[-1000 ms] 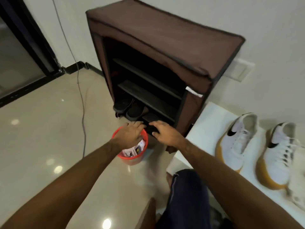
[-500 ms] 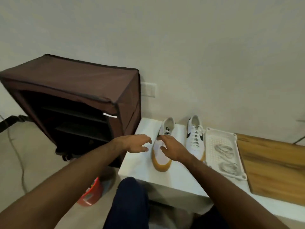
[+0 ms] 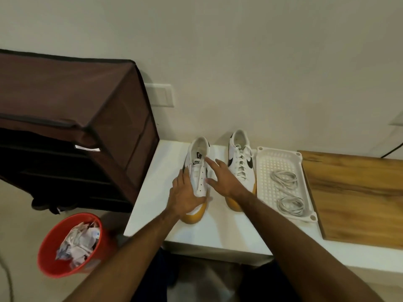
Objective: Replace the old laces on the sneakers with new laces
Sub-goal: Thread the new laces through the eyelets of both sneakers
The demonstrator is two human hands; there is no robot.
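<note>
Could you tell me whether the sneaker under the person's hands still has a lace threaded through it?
No, the left sneaker shows bare eyelets with no lace, while the right sneaker beside it is laced.

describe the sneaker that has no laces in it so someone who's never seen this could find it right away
Start at the white table beside the brown fabric shoe rack. Two white gum-soled sneakers stand on it, left of a white perforated tray holding coiled laces. The unlaced sneaker is the left one, nearer the rack, with the left hand resting on it; its neighbour, the laced sneaker, has laces threaded.

Dim, even indoor light, soft shadows, slight motion blur, wide-angle bending at edges.
</note>
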